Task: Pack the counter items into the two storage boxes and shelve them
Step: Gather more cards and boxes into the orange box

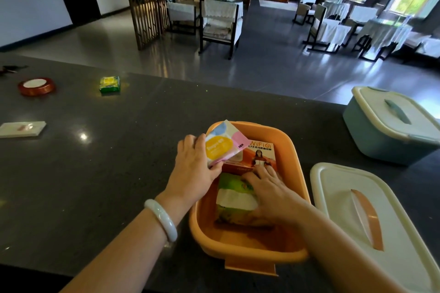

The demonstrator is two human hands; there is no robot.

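An open orange storage box [295, 162] sits on the dark counter in front of me. Inside lie an orange WiFi carton [262, 152] and a green wipes pack [235, 197]. My left hand [192, 162] grips a pastel tissue packet [221, 143], tilted over the box's left rim. My right hand [269, 190] rests flat inside the box, fingers spread on the wipes pack and touching the carton. The box's cream lid [371, 216] with an orange handle lies to the right. A blue storage box [385, 126] with its lid on stands at the far right.
On the counter's left part lie a roll of brown ribbon [37, 86], a green-yellow packet [110, 84], a flat white box [22, 128] and some dark items [12, 69] at the edge. Beyond the counter is a dining room with chairs and tables.
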